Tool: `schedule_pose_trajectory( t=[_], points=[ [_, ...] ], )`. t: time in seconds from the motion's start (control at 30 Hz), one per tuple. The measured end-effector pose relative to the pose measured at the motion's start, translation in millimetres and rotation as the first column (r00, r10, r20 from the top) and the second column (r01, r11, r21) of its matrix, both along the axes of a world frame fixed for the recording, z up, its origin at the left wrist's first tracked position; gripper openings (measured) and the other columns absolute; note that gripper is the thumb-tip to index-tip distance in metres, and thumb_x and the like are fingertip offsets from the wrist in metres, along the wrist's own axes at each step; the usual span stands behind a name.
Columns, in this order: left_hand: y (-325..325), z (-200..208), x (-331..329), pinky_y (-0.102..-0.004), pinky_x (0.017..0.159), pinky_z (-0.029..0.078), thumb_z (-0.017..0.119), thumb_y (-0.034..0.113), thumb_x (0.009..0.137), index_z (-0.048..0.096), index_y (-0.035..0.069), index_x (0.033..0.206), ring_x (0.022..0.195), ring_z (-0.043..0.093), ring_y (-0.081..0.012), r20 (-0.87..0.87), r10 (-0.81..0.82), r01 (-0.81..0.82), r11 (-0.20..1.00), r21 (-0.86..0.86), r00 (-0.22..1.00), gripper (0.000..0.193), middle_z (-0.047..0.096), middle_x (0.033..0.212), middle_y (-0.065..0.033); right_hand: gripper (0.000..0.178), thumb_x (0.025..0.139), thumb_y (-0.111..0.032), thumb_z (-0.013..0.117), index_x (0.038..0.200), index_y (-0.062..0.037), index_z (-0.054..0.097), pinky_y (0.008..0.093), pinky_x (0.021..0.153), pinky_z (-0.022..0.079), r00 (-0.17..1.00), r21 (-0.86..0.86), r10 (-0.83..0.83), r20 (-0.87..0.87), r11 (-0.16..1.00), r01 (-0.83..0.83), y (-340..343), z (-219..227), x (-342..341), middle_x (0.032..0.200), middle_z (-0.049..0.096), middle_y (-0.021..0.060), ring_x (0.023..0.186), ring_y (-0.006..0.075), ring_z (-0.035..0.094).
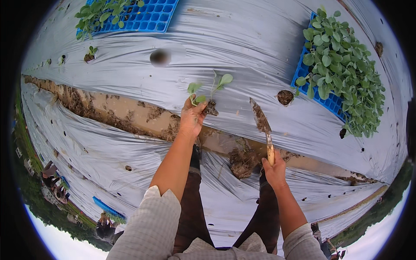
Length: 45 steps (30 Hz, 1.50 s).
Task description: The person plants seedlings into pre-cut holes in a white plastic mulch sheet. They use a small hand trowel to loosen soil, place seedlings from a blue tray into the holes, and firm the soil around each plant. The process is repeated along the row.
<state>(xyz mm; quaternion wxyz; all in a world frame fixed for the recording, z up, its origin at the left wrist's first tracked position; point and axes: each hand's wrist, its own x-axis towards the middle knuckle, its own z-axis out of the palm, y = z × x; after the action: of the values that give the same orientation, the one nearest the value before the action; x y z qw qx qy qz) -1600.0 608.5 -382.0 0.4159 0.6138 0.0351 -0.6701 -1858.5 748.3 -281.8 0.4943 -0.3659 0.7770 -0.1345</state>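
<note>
My left hand [192,116] is closed on leafy seedlings [211,106], with a dark plug of soil at the roots beside my fingers. Green leaves stick up past the fingertips, over the silver plastic sheet [242,56]. To the right, my right hand [274,168] grips the wooden handle of a trowel [261,118]. Its pointed blade is smeared with mud and angles up and away from me. Just right of the blade, a round hole [285,97] in the sheet shows dark soil.
A blue tray [302,69] full of seedlings lies at the right; a partly emptied blue tray [149,17] is at the far left. A muddy, water-filled furrow [108,110] runs across between the sheeted beds. One seedling [90,54] stands in the far bed. Other people [54,186] are at the lower left.
</note>
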Motion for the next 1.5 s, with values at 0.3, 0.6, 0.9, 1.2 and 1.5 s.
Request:
schedule_pose_trajectory(
  t=[0.3,0.6,0.9,1.2,1.5],
  points=[
    [56.9,2.4,65.0,-0.0300,0.067,0.052,0.060,0.001,0.081,0.053,0.002,0.098,0.079,0.061,-0.0191,-0.131,0.325,-0.310,0.943,0.120,0.937,0.018,0.061,0.086,-0.0084,0.044,0.079,-0.005,0.059,0.120,-0.0067,0.044,0.0271,0.058,0.043,0.939,-0.050,0.343,0.006,0.938,-0.343,-129.9,21.3,82.3,0.071,0.053,0.0109,0.060,0.0168,0.051],
    [76.2,14.5,127.9,-0.0217,0.056,0.038,0.056,0.011,0.084,0.059,0.002,0.087,0.060,0.049,-0.0097,0.304,0.133,-0.202,0.956,0.210,0.943,0.011,0.052,0.068,-0.0008,0.046,0.076,-0.005,0.056,0.120,-0.0088,0.044,0.0429,0.062,0.048,0.417,0.045,0.817,-0.398,0.471,-0.881,-280.3,11.5,187.0,0.080,0.062,0.0197,0.073,0.0360,0.060],
    [102.1,-45.6,182.1,-0.0253,0.065,0.040,0.051,0.009,0.088,0.059,0.000,0.098,0.073,0.048,-0.0117,0.807,-0.043,0.194,0.977,-0.090,0.590,0.015,0.054,0.081,-0.0011,0.048,0.076,-0.001,0.050,0.123,0.0024,0.042,0.0387,0.067,0.052,-0.078,0.387,0.902,-0.425,0.104,-0.916,-315.8,24.8,244.6,0.086,0.064,0.0187,0.079,0.0299,0.063],
    [47.4,-1.2,197.8,-0.0326,0.077,0.048,0.051,0.030,0.089,0.050,0.003,0.111,0.092,0.057,-0.0212,0.134,0.106,-0.116,0.991,0.071,0.985,0.035,0.054,0.106,-0.0094,0.056,0.077,-0.003,0.054,0.127,0.0124,0.033,0.0315,0.067,0.053,-0.025,0.467,0.917,-0.397,0.178,-0.866,-283.8,8.0,289.2,0.087,0.062,0.0198,0.083,0.0245,0.061],
    [15.1,-1.3,190.1,-0.0305,0.078,0.049,0.053,0.027,0.090,0.053,-0.001,0.106,0.092,0.059,-0.0195,0.165,0.098,-0.077,0.989,-0.125,0.981,0.031,0.057,0.101,-0.0102,0.062,0.075,-0.004,0.057,0.129,0.0108,0.031,0.0320,0.069,0.052,0.137,0.396,0.911,-0.388,0.299,-0.868,-287.9,-30.0,289.6,0.090,0.062,0.0188,0.087,0.0243,0.060]
  ],
)
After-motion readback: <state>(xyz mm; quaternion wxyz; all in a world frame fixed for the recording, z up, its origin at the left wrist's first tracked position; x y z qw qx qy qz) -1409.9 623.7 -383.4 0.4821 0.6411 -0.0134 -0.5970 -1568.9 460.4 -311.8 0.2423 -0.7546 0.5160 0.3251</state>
